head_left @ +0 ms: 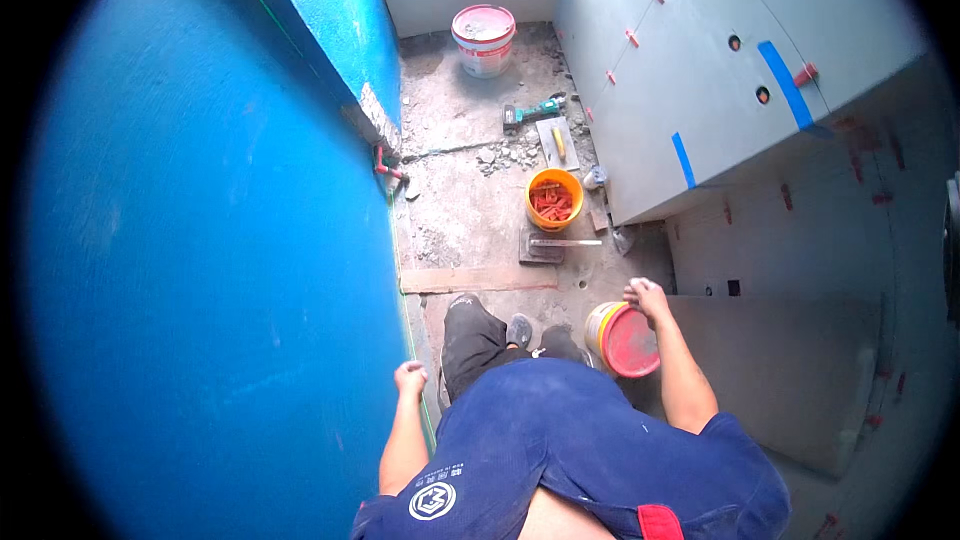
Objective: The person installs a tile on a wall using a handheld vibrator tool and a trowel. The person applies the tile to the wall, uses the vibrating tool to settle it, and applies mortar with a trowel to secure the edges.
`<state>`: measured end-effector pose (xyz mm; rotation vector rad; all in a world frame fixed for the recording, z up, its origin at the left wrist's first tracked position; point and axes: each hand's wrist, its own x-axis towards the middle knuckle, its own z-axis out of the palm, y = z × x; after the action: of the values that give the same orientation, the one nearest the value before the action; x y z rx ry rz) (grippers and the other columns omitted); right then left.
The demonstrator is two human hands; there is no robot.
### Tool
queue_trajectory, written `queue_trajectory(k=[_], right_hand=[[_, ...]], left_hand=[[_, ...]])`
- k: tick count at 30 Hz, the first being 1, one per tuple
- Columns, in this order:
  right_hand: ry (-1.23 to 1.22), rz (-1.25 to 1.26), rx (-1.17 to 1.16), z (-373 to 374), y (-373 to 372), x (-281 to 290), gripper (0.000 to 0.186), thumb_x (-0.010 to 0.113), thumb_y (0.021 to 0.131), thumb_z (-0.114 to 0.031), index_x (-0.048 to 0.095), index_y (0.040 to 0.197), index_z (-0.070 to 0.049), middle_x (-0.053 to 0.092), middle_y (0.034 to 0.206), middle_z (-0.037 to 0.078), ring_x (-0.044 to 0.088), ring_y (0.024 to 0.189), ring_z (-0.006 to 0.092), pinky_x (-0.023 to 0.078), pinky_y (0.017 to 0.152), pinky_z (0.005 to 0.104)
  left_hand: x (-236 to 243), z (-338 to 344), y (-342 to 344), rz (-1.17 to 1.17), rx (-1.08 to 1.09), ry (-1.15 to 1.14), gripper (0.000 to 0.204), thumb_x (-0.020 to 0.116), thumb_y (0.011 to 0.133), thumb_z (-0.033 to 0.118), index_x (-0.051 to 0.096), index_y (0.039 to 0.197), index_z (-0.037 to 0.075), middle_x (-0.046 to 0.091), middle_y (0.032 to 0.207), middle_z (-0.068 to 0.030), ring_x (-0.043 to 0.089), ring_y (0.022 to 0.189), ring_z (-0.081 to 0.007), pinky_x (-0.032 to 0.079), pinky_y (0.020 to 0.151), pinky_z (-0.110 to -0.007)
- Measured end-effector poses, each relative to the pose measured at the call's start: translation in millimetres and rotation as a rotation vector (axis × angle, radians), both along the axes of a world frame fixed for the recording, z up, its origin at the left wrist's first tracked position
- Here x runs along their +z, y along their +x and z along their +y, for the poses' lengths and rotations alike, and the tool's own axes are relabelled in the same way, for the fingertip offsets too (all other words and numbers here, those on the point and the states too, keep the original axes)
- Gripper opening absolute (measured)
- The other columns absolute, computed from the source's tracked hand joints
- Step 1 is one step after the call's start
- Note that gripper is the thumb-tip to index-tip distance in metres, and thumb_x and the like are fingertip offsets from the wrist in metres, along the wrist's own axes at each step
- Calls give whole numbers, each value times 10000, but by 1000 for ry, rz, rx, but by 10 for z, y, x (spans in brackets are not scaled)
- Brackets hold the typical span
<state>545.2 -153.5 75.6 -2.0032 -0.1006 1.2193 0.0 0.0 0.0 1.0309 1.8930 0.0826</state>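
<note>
My left hand (pixel 410 378) hangs beside the blue wall (pixel 220 270), its fingers curled in loosely and nothing showing in them. My right hand (pixel 647 300) is raised over the far edge of a bucket with a red lid (pixel 632 342); its fingers are bent and partly apart, with nothing visible in them. Whether it touches the lid I cannot tell. Farther ahead stands an orange-yellow bucket (pixel 553 200) full of red tile-levelling wedges. A flat trowel (pixel 541 246) with a long pale handle or stick lies just in front of that bucket.
A green cordless power tool (pixel 533 112) and a yellow-handled float (pixel 557 144) lie near rubble (pixel 507 157). A lidded white-red bucket (pixel 484 40) stands at the far end. Grey tiles (pixel 660 80) with red wedges line the right; a large panel (pixel 780 370) leans there. Red pipe (pixel 389 168) juts from the left wall.
</note>
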Motion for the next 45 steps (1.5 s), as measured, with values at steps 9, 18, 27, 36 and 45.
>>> queue_trajectory(k=[9,18,27,36,45], right_hand=[[-31,-179,25,1207,727,-971,270,541,908,-273,625,865,-21,649,754,79,629,667,204,503,639,346],[-402,245,-413,1701,431,-698,229,492,962,-279,570,1105,-118,661,945,50,662,721,162,483,515,299],[-310,273,-491,3703,1386,-839,327,535,931,-276,533,1178,-62,663,995,97,663,720,195,514,544,322],[338,-244,-256,6781,3653,1905,334,542,938,-249,581,1162,-4,645,1063,109,639,969,201,524,824,352],[1378,-168,-495,9263,5768,4354,259,508,963,-184,486,1115,25,608,1109,174,608,1046,277,491,937,397]], left_hand=[[-365,2641,578,-378,264,117,114,578,810,1,615,914,-28,641,728,-115,581,509,-185,497,459,-320],[-31,5169,1981,4,-118,115,353,508,705,2,597,1044,41,636,789,-164,636,588,-276,501,549,-424],[-468,7289,3426,52,-607,300,435,567,676,75,629,1105,51,649,974,-244,639,884,-377,516,813,-386],[53,7952,5028,-80,-673,-50,230,681,720,24,677,945,-20,689,780,-116,651,641,-186,498,570,-316],[-916,9819,5816,-283,-1110,53,162,627,741,201,686,731,50,617,611,-94,543,440,-177,419,422,-324]])
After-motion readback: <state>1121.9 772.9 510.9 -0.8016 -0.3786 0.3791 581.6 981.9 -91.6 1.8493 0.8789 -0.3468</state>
